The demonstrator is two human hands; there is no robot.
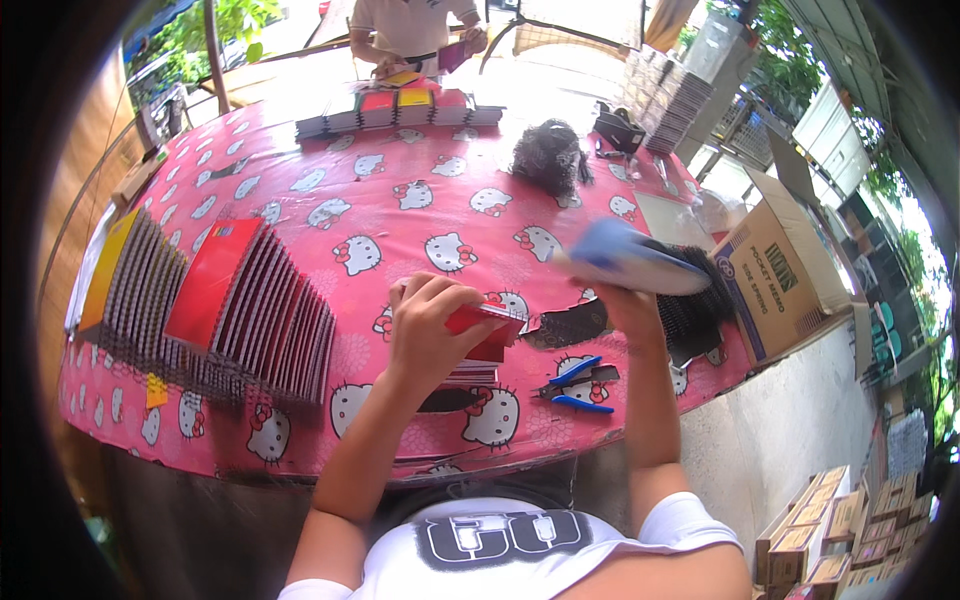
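Here's the red notebook (489, 346), just below the centre of the frame, and your left hand (432, 318) has it: fingers over the top, thumb across the cover. Page edges of a short stack (472, 374) show right beneath; whether the notebook rests on it, you can't tell from here. Over to the right of centre, your right hand (622, 305) is wrapped around a blue-and-white thing (625, 255), too blurred to name.

And here's the risk: swing that blurred thing low and it could knock the black coil pile (695, 300) beside it, spilling pieces across the desk (300, 225). The blue-handled pliers (577, 371) lie between your forearms, jaws pointing left; a dropped wrist could catch them, or push them into the short stack. Loosen that left thumb and the red notebook may slide askew.

Further out, at the left of the frame, a red-covered row (250, 290) and a yellow-covered row (125, 265) of notebooks lean in a slant; a stray left elbow would probably topple them. A cardboard box (775, 280) stands at the right, flaps open. Upper middle, there's a dark tangled bundle (550, 160), and beyond it a co-worker (410, 25) at the far edge, behind more notebooks (380, 112).
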